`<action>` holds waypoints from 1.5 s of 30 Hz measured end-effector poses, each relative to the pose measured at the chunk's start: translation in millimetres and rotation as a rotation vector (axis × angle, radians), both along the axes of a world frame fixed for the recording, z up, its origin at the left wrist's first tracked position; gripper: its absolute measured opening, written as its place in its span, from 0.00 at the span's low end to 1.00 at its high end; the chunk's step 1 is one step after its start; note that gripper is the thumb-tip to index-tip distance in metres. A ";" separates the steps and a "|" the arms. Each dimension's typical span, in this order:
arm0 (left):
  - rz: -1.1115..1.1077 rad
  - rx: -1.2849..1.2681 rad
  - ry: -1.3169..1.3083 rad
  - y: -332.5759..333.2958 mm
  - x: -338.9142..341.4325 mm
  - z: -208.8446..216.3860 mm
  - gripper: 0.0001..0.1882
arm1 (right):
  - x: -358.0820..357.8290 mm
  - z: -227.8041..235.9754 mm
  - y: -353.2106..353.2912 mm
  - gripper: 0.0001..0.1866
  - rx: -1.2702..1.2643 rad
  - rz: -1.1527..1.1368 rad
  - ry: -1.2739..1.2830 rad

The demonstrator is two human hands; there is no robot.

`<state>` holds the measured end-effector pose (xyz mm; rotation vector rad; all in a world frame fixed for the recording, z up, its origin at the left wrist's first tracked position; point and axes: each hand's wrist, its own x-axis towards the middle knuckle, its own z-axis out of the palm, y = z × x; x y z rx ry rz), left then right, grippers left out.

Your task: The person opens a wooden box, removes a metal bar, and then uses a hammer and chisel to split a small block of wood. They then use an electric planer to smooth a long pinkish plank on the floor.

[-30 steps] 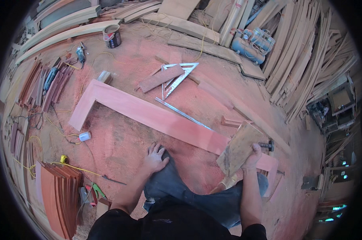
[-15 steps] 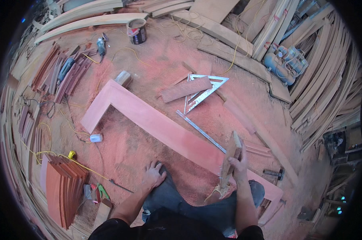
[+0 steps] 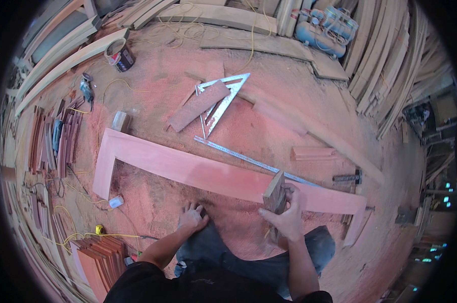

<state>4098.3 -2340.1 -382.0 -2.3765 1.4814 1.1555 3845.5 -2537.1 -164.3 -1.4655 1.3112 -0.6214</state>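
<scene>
My right hand (image 3: 289, 218) grips a flat wooden block (image 3: 275, 194), held upright over the near side of a long pinkish wooden workpiece (image 3: 188, 169). That workpiece lies across the floor in front of me, with a short leg bent toward me at each end. My left hand (image 3: 192, 219) rests on my knee, fingers spread and holding nothing. Just beyond the workpiece lies a steel ruler (image 3: 246, 158). Farther back is a metal triangle square (image 3: 219, 111), partly covered by a short reddish board (image 3: 200, 107).
Red sawdust coats the floor. A hammer (image 3: 345, 178) lies at the right. At left are stacked wood strips (image 3: 71, 139), a grinder (image 3: 86, 90), a yellow tape measure (image 3: 100, 229) and cords. A bucket (image 3: 119, 54) and an air compressor (image 3: 324, 33) stand farther back.
My view has turned, so the workpiece lies more nearly crosswise. My right hand has tilted the wooden block and shifted it slightly left. My left hand stays on the knee.
</scene>
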 end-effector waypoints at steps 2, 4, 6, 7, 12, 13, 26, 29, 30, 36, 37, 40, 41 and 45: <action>0.007 -0.120 0.009 11.5 -2.2 -2.7 0.33 | -5.7 -0.9 16.3 0.51 -0.006 -0.018 0.008; 0.059 -0.162 0.007 23.2 -5.2 -4.7 0.31 | -9.6 -1.6 29.7 0.47 -0.093 -0.003 -0.021; 0.063 -0.188 0.005 33.0 -8.8 -4.7 0.32 | -12.9 -0.1 41.5 0.41 0.012 -0.057 -0.258; 0.063 -0.263 -0.004 37.4 -10.7 -4.1 0.32 | -14.8 1.3 45.9 0.38 0.048 -0.071 -0.401; 0.023 -0.215 -0.014 57.9 -17.9 4.2 0.33 | -26.0 8.5 61.7 0.28 0.076 -0.204 -0.448; 0.024 -0.230 -0.009 62.6 -18.7 5.9 0.33 | -27.8 9.0 63.6 0.27 0.066 -0.218 -0.428; 0.012 -0.534 0.022 99.3 -66.9 67.5 0.19 | -28.6 -3.5 63.7 0.24 0.021 -0.267 -0.495; 0.168 -0.855 0.626 74.3 -114.9 122.9 0.16 | -37.4 1.3 63.0 0.23 0.168 -0.307 -0.642; 0.200 -0.816 0.750 60.1 -132.1 139.3 0.18 | -40.7 3.2 62.0 0.23 0.249 -0.301 -0.716; 0.324 -0.793 0.926 17.3 -181.9 173.8 0.18 | -47.4 -6.3 52.7 0.23 0.094 -0.423 -0.893; 0.307 -0.796 0.967 15.8 -184.1 169.3 0.17 | -48.1 -12.1 51.5 0.23 0.028 -0.478 -0.838; 0.288 -0.904 0.955 16.1 -191.1 150.4 0.16 | -54.2 -35.4 49.1 0.20 -0.186 -0.492 -0.713; 0.254 -0.972 0.896 17.0 -195.1 145.4 0.14 | -58.3 -43.2 48.8 0.20 -0.133 -0.482 -0.709; 0.289 -1.058 0.828 19.4 -207.1 133.4 0.12 | -81.2 -68.8 40.4 0.20 -0.140 -0.315 -0.661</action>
